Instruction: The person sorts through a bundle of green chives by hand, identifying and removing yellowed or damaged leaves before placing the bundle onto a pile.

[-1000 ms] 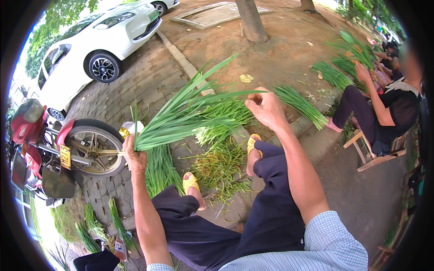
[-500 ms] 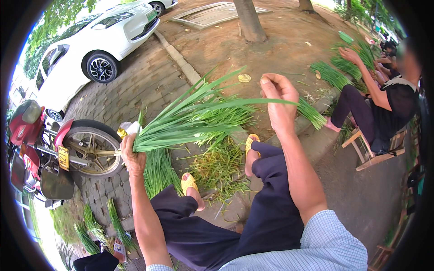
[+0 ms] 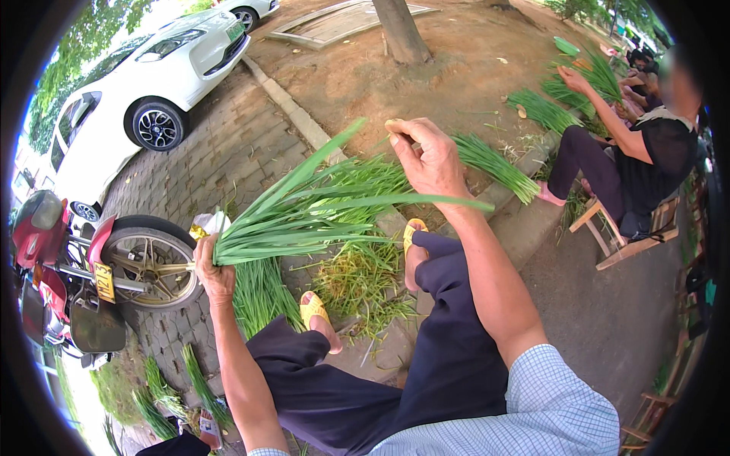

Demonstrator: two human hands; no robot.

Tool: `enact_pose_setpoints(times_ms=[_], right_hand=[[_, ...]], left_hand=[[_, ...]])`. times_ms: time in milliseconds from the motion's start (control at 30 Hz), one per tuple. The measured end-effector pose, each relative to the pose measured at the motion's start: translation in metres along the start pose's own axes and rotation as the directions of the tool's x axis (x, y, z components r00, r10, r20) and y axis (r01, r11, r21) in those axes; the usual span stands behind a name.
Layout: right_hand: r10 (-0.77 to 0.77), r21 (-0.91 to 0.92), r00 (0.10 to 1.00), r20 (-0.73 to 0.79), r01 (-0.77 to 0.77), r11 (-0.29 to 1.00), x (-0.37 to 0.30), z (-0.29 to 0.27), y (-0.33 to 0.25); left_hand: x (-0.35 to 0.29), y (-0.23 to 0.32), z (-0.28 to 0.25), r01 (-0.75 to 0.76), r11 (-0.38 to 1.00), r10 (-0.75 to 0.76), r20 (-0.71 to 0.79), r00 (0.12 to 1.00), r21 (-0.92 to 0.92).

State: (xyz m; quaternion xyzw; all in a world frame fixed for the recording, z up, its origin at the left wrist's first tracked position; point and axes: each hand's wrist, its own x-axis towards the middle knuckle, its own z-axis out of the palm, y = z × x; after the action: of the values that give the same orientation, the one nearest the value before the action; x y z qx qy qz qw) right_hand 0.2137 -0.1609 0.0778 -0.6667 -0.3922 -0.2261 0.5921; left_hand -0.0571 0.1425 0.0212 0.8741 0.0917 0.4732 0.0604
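My left hand (image 3: pixel 215 267) is closed around the lower ends of a bunch of green chives (image 3: pixel 285 228), whose flat leaves fan out to the right. One long leaf stretches across my right wrist. Past the leaf tips my right hand (image 3: pixel 432 156) is raised, its fingers curled and thumb and forefinger brought near each other. Whatever it may hold is too small to make out. Below the bunch, more chives (image 3: pixel 262 292) lie on the paving beside a heap of yellowed trimmings (image 3: pixel 361 285) between my feet.
A red motorcycle (image 3: pixel 99 266) stands at left, with a white car (image 3: pixel 144 83) behind it. Another chive bundle (image 3: pixel 494 163) lies by the kerb. At right a person (image 3: pixel 646 144) sits on a wooden stool (image 3: pixel 631 235) among further bundles. A tree trunk (image 3: pixel 401 30) rises ahead.
My right hand has moved left, nearer the leaf tips, and the long leaf now crosses its wrist. My left hand keeps its grip on the chives. The whole view has shifted slightly.
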Motion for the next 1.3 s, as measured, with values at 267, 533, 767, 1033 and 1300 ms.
enact_pose_setpoints(times_ms=[267,533,767,1033,1300], right_hand=[[0.263,0.343,0.953,0.149,-0.3,0.89,-0.008,-0.005,-0.013],[0.251,0.303,0.912,0.325,-0.352,0.886,-0.008,-0.003,-0.033],[0.264,0.35,0.935,0.236,-0.335,0.875,-0.008,0.005,-0.038],[0.225,0.303,0.96,0.167,-0.267,0.915,-0.001,0.005,-0.025],[0.311,0.355,0.854,0.418,-0.468,0.809,-0.001,0.008,-0.024]], left_hand=[[-0.003,-0.008,0.001,-0.033,0.999,0.031,0.033,0.999,0.042],[-0.007,-0.012,0.001,-0.041,0.999,0.041,0.011,0.999,0.028],[-0.011,-0.017,-0.001,0.025,1.0,-0.025,-0.008,1.0,-0.016],[-0.006,-0.005,-0.002,0.112,0.993,-0.11,0.06,0.992,-0.033],[-0.008,-0.011,-0.001,0.092,0.995,-0.088,0.09,0.992,-0.044]])
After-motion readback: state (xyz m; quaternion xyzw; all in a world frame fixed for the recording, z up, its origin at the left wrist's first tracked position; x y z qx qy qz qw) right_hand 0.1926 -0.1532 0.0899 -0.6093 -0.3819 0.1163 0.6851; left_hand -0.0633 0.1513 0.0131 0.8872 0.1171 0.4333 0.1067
